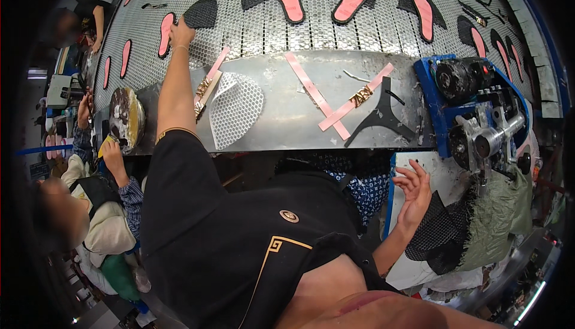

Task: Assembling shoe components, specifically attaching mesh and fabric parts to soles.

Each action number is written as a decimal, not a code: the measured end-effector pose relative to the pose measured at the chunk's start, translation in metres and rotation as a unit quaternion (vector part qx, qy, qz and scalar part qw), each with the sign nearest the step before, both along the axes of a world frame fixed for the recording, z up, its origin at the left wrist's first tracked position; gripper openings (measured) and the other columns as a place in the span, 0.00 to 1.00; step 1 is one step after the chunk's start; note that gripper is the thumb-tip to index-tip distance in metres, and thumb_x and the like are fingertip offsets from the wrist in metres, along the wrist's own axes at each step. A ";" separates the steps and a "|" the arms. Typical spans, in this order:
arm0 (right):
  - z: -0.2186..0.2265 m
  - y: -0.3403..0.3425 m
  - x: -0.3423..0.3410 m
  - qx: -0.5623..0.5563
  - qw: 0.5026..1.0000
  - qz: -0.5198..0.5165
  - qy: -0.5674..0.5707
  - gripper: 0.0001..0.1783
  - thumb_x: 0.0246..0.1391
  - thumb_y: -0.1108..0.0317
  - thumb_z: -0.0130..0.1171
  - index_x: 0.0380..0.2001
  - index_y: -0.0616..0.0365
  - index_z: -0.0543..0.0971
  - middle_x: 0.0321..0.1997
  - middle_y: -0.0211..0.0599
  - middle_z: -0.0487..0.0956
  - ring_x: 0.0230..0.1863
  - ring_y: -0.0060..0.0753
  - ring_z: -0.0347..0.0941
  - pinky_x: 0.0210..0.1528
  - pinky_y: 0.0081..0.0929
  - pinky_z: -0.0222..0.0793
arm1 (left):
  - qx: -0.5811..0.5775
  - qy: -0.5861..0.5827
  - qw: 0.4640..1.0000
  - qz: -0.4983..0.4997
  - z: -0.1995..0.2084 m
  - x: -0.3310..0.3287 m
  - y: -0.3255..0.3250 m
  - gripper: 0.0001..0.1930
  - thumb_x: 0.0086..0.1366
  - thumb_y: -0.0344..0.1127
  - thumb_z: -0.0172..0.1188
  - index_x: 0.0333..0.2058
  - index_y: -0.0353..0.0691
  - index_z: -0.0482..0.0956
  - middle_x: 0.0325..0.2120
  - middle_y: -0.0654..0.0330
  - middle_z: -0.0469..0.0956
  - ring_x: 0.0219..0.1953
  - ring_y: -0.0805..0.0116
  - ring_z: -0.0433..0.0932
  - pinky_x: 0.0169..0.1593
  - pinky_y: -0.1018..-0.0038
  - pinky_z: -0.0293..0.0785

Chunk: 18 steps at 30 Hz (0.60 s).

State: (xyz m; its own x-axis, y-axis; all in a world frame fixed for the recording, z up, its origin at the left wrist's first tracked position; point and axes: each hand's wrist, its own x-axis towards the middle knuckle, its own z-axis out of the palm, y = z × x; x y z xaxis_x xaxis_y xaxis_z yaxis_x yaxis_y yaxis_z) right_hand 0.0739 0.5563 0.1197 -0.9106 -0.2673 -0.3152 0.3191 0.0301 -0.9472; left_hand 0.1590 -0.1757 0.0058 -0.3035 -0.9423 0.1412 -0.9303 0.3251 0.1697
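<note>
My left hand (pixel 181 34) is stretched out over the mesh conveyor (pixel 206 40). Its fingers close at the right edge of a pink insole with a black rim (pixel 166 34); the fingertips are partly hidden. Just right of that hand lies a black mesh upper piece (pixel 201 13). Holding nothing, my right hand (pixel 413 190) is raised below the metal table edge, its fingers apart and loosely bent. On the metal ledge (pixel 281 113) lie a white perforated piece (pixel 237 110), pink straps with gold ornaments (pixel 359 95) and a black three-armed piece (pixel 383 116).
More pink insoles with black mesh pieces (pixel 287 0) lie along the conveyor. A blue-framed machine (pixel 479 107) stands at the right end of the ledge. At left is a round glue-smeared pot (pixel 126 119); beside it a co-worker's hand (pixel 112 155) holds something yellow. Black mesh (pixel 440 230) hangs at lower right.
</note>
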 end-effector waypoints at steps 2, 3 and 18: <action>0.000 0.006 0.003 0.007 1.000 -0.007 0.004 0.30 0.69 0.51 0.33 0.53 0.69 0.71 0.39 0.49 0.81 0.33 0.31 0.78 0.42 0.26 0.70 | -0.009 0.007 1.000 0.014 0.001 0.021 0.001 0.32 0.56 0.38 0.55 0.61 0.47 0.63 0.61 0.43 0.60 0.60 0.38 0.63 0.59 0.46 0.63; -0.001 0.009 0.003 0.020 1.000 -0.022 0.000 0.30 0.69 0.51 0.33 0.53 0.69 0.71 0.39 0.49 0.81 0.33 0.31 0.78 0.42 0.25 0.70 | -0.017 0.012 0.999 0.027 0.000 0.030 -0.002 0.31 0.56 0.38 0.55 0.61 0.44 0.62 0.60 0.44 0.62 0.61 0.40 0.62 0.59 0.45 0.63; 0.000 0.006 0.011 -0.001 0.999 -0.025 -0.020 0.31 0.69 0.48 0.34 0.53 0.68 0.70 0.38 0.46 0.81 0.32 0.29 0.77 0.40 0.24 0.71 | 0.054 -0.005 0.994 0.096 -0.008 0.087 -0.067 0.36 0.54 0.50 0.64 0.57 0.35 0.65 0.56 0.46 0.70 0.58 0.47 0.69 0.58 0.53 0.67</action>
